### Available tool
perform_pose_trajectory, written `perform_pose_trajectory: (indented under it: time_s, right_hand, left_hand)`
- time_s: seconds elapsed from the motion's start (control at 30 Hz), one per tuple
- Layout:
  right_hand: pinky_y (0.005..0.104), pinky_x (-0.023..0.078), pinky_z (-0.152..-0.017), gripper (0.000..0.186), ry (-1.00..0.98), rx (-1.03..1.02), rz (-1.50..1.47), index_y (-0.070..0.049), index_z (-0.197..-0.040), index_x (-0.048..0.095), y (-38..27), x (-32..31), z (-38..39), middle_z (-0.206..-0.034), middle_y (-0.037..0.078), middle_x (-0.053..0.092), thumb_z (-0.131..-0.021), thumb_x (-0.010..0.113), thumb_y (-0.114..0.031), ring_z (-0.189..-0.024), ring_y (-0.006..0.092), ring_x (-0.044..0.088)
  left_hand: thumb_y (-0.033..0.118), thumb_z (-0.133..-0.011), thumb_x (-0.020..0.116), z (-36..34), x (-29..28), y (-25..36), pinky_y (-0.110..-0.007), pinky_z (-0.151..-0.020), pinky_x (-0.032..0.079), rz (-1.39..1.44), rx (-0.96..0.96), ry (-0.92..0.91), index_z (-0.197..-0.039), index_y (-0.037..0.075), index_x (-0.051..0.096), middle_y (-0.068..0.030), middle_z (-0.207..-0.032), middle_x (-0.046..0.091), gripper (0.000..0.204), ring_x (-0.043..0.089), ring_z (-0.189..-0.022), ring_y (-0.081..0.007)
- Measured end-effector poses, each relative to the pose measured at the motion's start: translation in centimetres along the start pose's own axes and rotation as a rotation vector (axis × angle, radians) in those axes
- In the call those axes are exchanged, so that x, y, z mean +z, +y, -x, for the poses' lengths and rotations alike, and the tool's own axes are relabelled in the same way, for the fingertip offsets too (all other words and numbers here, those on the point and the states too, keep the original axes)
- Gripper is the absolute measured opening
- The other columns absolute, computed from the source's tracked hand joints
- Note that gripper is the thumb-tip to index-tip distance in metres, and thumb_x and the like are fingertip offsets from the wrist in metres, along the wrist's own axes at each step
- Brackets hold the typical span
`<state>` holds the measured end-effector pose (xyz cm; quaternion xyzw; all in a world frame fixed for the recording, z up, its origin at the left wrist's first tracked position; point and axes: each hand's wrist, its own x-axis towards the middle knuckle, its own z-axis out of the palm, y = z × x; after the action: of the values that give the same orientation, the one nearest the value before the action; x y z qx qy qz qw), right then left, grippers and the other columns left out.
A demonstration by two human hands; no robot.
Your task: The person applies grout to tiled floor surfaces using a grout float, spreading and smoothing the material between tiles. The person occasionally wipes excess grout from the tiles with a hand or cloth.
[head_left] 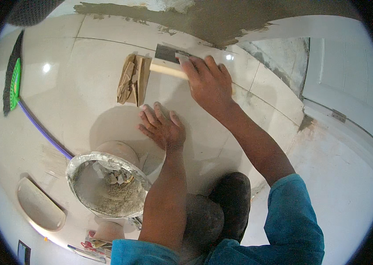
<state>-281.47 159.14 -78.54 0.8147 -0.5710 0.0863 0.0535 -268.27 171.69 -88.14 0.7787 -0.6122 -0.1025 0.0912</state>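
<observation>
My right hand [209, 84] is wrapped round a plastering float [167, 62], which has a dark grey face and a thick pale edge. It is held over the pale floor tiles, just right of a crumpled brown cardboard piece [132, 79]. My left hand [163, 126] is open and holds nothing, its fingers spread a little below the cardboard. Whether its fingertips touch the tiles, I cannot tell. Beyond the float, a patch of wet grey mortar [221, 20] with ragged edges covers part of the surface at the top.
A mortar-crusted bucket [72, 174] holding grey mix and broken bits stands beside my left forearm. Farther left are a green broom head [15, 84] with a purple handle [45, 131] and a half-round pale piece [41, 205]. A white door [349, 73] stands at the right.
</observation>
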Motion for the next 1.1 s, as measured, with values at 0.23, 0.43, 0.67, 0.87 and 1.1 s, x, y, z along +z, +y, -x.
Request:
perform_pose_trajectory:
  time_s: [0.23, 0.43, 0.67, 0.87, 1.1]
  right_hand:
    - [0.0378, 0.046, -0.064, 0.034, -0.07, 0.105, 0.031, -0.013, -0.114, 0.063, -3.3, 2.9, -3.5, -0.095, 0.002, 0.07, -0.08, 0.064, -0.013, -0.093, 0.0189, 0.057]
    - [0.0464, 0.051, -0.069, 0.033, -0.035, 0.164, 0.047, -0.014, -0.116, 0.063, -1.9, 3.9, -6.0, -0.09, 0.004, 0.071, -0.083, 0.063, -0.013, -0.097, 0.0205, 0.06]
    - [0.0468, 0.052, -0.069, 0.03, 0.004, 0.146, 0.073, -0.015, -0.111, 0.066, -1.4, 4.3, -6.1, -0.092, 0.001, 0.072, -0.082, 0.064, -0.016, -0.096, 0.0199, 0.06]
    - [0.0472, 0.052, -0.07, 0.031, -0.114, 0.128, 0.074, -0.014, -0.115, 0.065, -1.1, 4.6, -6.2, -0.092, 0.0, 0.071, -0.084, 0.06, -0.017, -0.095, 0.021, 0.059]
    - [0.0501, 0.054, -0.074, 0.034, -0.248, 0.301, -0.141, -0.009, -0.118, 0.061, -4.3, 1.7, -3.5, -0.092, 0.012, 0.069, -0.085, 0.06, -0.017, -0.097, 0.0265, 0.062]
  left_hand:
    - [0.04, -0.099, 0.04, -0.1, 0.2, 0.0, -0.064, -0.112, 0.015, 0.018, 0.002, 0.018, -0.146, 0.011, 0.035, -0.0201, -0.152, 0.027, 0.055, 0.022, -0.143, -0.0402]
    - [0.035, -0.096, 0.048, -0.2, -0.1, 0.2, -0.06, -0.116, 0.007, -0.012, 0.013, 0.009, -0.146, 0.01, 0.032, -0.0177, -0.153, 0.021, 0.058, 0.015, -0.145, -0.0372]
    - [0.034, -0.095, 0.05, -0.2, -0.2, 0.2, -0.059, -0.116, 0.007, -0.021, 0.004, -0.011, -0.146, 0.01, 0.033, -0.0178, -0.154, 0.022, 0.059, 0.015, -0.145, -0.0372]
    - [0.034, -0.094, 0.051, -0.1, 0.1, 0.2, -0.06, -0.116, 0.008, 0.002, -0.002, 0.012, -0.146, 0.01, 0.033, -0.019, -0.154, 0.023, 0.06, 0.017, -0.145, -0.0387]
    - [0.038, -0.095, 0.049, 0.2, 0.9, -0.1, -0.061, -0.115, 0.009, -0.022, 0.021, 0.046, -0.145, 0.01, 0.033, -0.0191, -0.153, 0.024, 0.06, 0.018, -0.144, -0.0395]
